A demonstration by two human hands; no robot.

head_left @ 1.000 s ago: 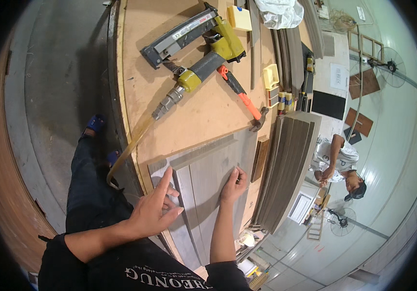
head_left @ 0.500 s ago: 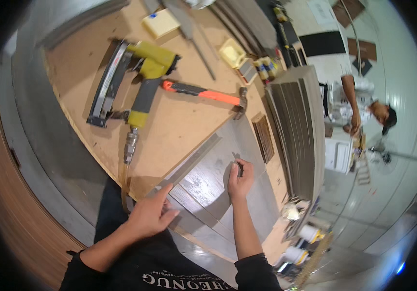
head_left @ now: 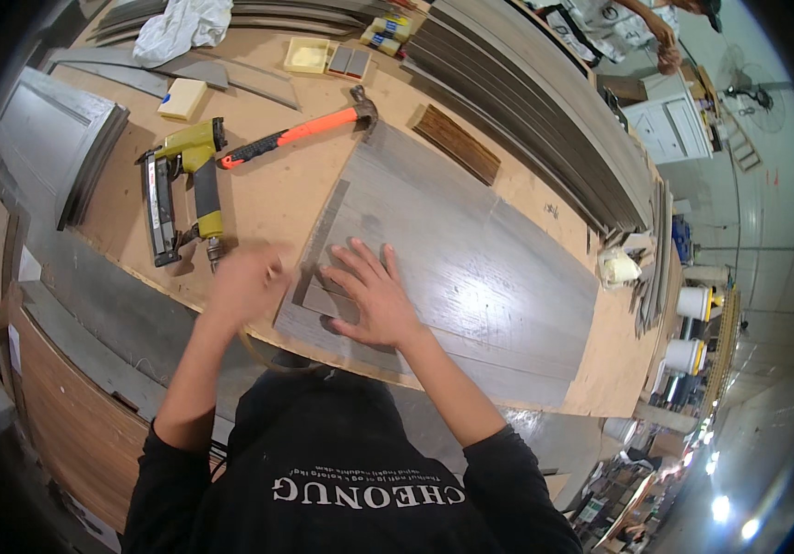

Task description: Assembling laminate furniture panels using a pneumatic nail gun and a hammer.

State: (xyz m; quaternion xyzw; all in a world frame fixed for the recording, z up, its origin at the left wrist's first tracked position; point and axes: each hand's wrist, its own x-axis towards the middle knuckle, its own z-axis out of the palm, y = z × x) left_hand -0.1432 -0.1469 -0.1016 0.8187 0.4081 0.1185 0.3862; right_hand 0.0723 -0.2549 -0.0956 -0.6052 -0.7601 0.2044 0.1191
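Observation:
A grey wood-grain panel (head_left: 480,286) lies flat on the workbench, with a narrow grey strip (head_left: 326,226) along its left end. My right hand (head_left: 369,300) rests palm down near that end, fingers spread, holding nothing. Just left of the strip is my left hand (head_left: 247,282), smeared by motion, so its fingers and anything in them cannot be made out. Beyond it lies a yellow-green and black nail gun (head_left: 203,185), its hose fitting partly behind the left hand. A claw hammer (head_left: 309,127) with an orange and black handle lies between the nail gun and the panel's far corner.
A brown wood piece (head_left: 457,143) lies past the panel, before a long stack of grey boards (head_left: 526,111). Farther left are a cream block (head_left: 182,98), an open yellow box (head_left: 308,55), a white cloth (head_left: 184,30) and grey panelled doors (head_left: 55,138). Another person (head_left: 623,28) stands at back right.
My view has turned, so the bench appears rotated. My right hand has gone from curled fingers above the panel to spread flat on it. My left hand, earlier open near the panel's corner, is now blurred.

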